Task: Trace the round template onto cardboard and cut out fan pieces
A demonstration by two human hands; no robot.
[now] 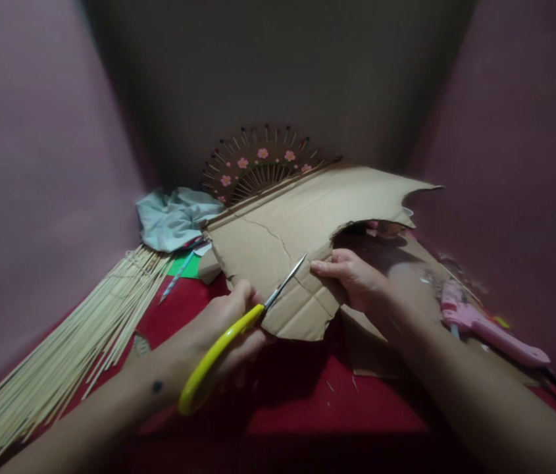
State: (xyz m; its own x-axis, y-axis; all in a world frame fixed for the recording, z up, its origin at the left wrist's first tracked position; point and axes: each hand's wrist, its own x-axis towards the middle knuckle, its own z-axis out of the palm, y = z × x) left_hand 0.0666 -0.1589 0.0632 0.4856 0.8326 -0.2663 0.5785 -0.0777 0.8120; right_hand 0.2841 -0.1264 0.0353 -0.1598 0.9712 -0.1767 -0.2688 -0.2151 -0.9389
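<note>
My left hand [231,329] is closed round the yellow handles of a pair of scissors [218,352], whose blades reach up and right into the lower edge of a large brown cardboard sheet [278,230]. My right hand [354,280] pinches the cardboard just right of the blade tips, thumb on top and fingers under the sheet. The sheet is raised off the red surface and has a ragged cut-out along its right side.
A bundle of thin bamboo sticks [70,349] fans across the left. A stick fan with pink flowers [262,164] stands behind the cardboard. A pale cloth [174,217] and green paper [186,266] lie at left, and a pink glue gun [485,326] at right.
</note>
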